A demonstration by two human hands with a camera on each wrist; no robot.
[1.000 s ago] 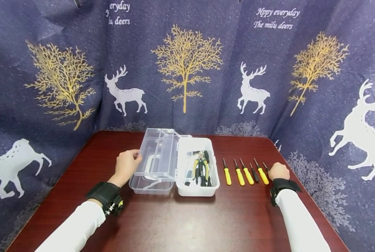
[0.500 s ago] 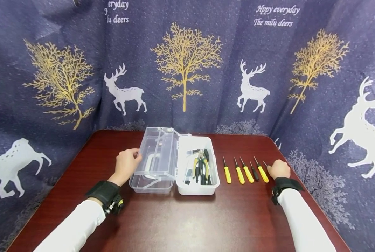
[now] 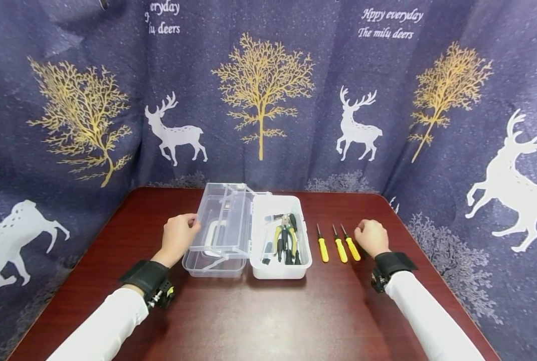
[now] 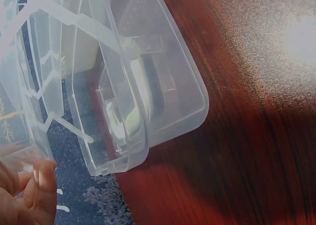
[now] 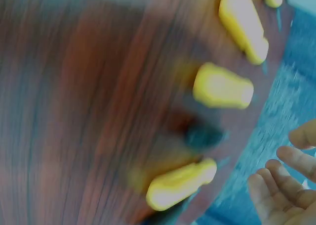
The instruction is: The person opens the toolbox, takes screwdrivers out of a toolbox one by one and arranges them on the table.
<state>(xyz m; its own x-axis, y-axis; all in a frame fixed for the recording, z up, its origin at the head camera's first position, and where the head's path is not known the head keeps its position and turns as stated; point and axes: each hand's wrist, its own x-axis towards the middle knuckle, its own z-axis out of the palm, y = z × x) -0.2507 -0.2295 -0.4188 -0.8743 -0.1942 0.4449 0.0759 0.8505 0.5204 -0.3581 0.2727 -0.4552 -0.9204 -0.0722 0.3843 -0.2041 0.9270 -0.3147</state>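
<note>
My left hand point(image 3: 180, 235) pinches the left edge of a raised clear plastic tray point(image 3: 223, 218). Thin arms join this tray to a toolbox; in the left wrist view my fingertips are on a clear plastic corner point(image 4: 24, 156). The toolbox's clear lid point(image 3: 216, 268) lies folded back beneath it. Pliers point(image 3: 278, 240) and several dark-handled tools lie in the white toolbox base point(image 3: 279, 272). My right hand point(image 3: 373, 236) is over the right end of a row of screwdrivers, its fingers loosely bent and holding nothing. A yellow screwdriver point(image 3: 351, 248) is nearest its left side; others are hidden under it.
More yellow screwdrivers point(image 3: 323, 249) lie right of the toolbox. The right wrist view, blurred, shows yellow handles point(image 5: 224, 86) and a black handle point(image 5: 202, 136) on the table. A dark red table point(image 3: 268, 321) runs back to a patterned blue curtain point(image 3: 295, 125).
My right hand has moved left from the rightmost screwdriver and now covers several others. My left hand stays on the clear tray. The head view has shifted slightly.
</note>
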